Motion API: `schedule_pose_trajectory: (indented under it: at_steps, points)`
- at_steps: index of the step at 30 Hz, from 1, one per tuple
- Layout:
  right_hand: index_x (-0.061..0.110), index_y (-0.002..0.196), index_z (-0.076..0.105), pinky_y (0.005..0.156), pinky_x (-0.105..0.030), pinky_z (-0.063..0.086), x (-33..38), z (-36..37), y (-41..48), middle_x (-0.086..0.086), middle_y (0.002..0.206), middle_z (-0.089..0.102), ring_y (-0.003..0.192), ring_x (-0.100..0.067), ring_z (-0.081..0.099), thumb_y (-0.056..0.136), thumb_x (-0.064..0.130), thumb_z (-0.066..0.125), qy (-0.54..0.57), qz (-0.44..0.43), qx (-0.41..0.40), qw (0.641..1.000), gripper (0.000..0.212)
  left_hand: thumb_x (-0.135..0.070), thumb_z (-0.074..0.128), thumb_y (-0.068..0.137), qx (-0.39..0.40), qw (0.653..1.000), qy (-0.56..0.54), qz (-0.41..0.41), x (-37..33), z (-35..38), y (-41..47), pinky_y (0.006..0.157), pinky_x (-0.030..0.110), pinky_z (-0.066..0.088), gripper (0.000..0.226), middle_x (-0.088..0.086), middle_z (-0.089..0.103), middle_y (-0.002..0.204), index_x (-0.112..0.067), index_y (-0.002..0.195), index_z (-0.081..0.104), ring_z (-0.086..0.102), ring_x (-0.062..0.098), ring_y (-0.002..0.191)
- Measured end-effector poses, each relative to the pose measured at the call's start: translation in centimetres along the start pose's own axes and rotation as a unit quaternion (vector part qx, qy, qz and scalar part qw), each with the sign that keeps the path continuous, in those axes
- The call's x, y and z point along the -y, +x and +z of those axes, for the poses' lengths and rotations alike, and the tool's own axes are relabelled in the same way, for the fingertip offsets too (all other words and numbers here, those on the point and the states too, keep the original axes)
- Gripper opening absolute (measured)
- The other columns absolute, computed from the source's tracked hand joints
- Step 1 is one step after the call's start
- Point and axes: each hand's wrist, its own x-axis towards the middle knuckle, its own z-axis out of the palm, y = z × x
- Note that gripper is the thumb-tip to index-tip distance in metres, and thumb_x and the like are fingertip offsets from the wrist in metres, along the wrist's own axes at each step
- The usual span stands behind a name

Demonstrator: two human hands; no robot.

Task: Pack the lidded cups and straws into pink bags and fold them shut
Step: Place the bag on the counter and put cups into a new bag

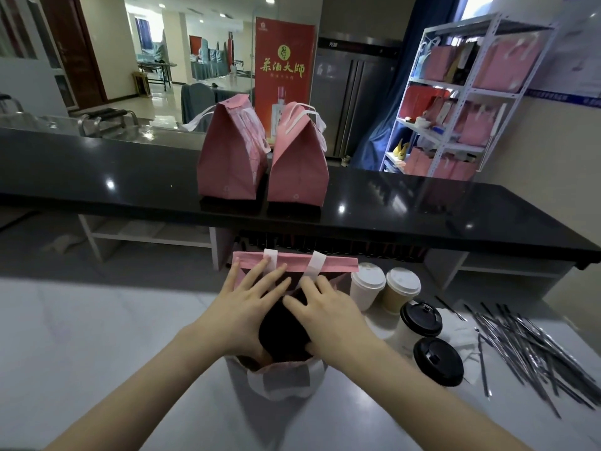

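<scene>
Your forearms meet at the open pink bag (335,264), which stands mouth-up on the white table (97,336) right in front of you. L hand (250,307) lies flat w/ fingers straight and spread over the bag's left side, tips reaching the far rim. R hand (328,317) is flat too, fingers fanned on the right side of the mouth, thumb down at the near edge. Neither grips anything; both just press the paper. Inside is dark, can't tell what's in there. Key relation: the mouth's long axis runs left-right, and the far rim w/ its white handles (313,265) lies straight beyond your fingertips, so a fold prob. goes toward or away from you, both hands sharing it. If more loading is due, the lidded cups (367,283) stand just right of the bag and the straws (527,346) farther right, so R hand is nearer to both. Two closed bags (232,151) sit on the black counter (97,164) beyond.
</scene>
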Motion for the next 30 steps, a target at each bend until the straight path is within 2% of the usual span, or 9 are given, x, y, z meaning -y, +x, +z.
schedule_pose_trajectory:
  at_steps: [6,13,17,20,27,30]
  points:
    - [0.023,0.133,0.037,0.075,-0.035,0.045,-1.5,1.9,1.1,-0.007,0.127,0.034,0.113,-0.026,0.036,0.075,0.033,0.074,0.02,0.039,0.072,0.996,0.069,-0.089,0.049,0.054,0.009,1.0,0.001,-0.005,0.7,0.4,0.2,0.111,0.055,-0.022,0.132,-0.005,-0.024,0.159,-0.027,0.152,-0.013,-0.044,0.018,0.134]
    - [0.025,0.133,0.033,0.085,-0.039,0.043,-2.2,3.9,2.9,-0.01,0.125,0.034,0.114,-0.03,0.037,0.068,0.034,0.081,0.057,0.107,0.095,0.988,0.082,-0.09,0.048,0.051,0.004,1.0,-0.001,-0.002,0.3,0.7,0.8,0.106,0.053,-0.029,0.134,-0.004,-0.026,0.158,-0.028,0.152,-0.015,-0.045,0.018,0.134]
    - [0.025,0.135,0.028,0.082,-0.041,0.045,-2.4,5.2,3.4,-0.014,0.127,0.038,0.112,-0.036,0.044,0.071,0.031,0.08,0.06,0.131,0.135,0.98,0.082,-0.092,0.045,0.049,0.003,1.0,0.003,-0.006,0.5,0.8,1.0,0.108,0.055,-0.026,0.135,-0.004,-0.022,0.16,-0.027,0.152,-0.014,-0.045,0.018,0.134]
    - [0.026,0.133,0.028,0.088,-0.045,0.044,-2.5,5.9,3.5,-0.013,0.126,0.04,0.113,-0.036,0.045,0.071,0.03,0.078,0.068,0.145,0.131,0.978,0.081,-0.091,0.046,0.047,0.005,1.0,-0.002,-0.008,0.5,0.9,1.0,0.11,0.055,-0.023,0.138,-0.004,-0.022,0.159,-0.026,0.152,-0.014,-0.044,0.018,0.135]
    - [0.026,0.133,0.028,0.081,-0.043,0.046,-2.6,6.2,4.3,-0.011,0.125,0.041,0.111,-0.034,0.046,0.07,0.029,0.078,0.085,0.135,0.119,0.98,0.08,-0.092,0.046,0.043,0.006,1.0,-0.004,-0.006,0.4,1.1,1.1,0.111,0.054,-0.022,0.142,-0.004,-0.018,0.161,-0.022,0.153,-0.01,-0.039,0.019,0.138]
    - [0.026,0.134,0.027,0.083,-0.044,0.047,-2.5,6.3,4.7,-0.011,0.127,0.04,0.113,-0.034,0.046,0.071,0.027,0.078,0.089,0.135,0.121,0.979,0.081,-0.093,0.047,0.044,0.009,1.0,-0.007,-0.005,0.6,1.2,1.1,0.111,0.054,-0.023,0.142,-0.004,-0.019,0.16,-0.022,0.153,-0.011,-0.039,0.019,0.138]
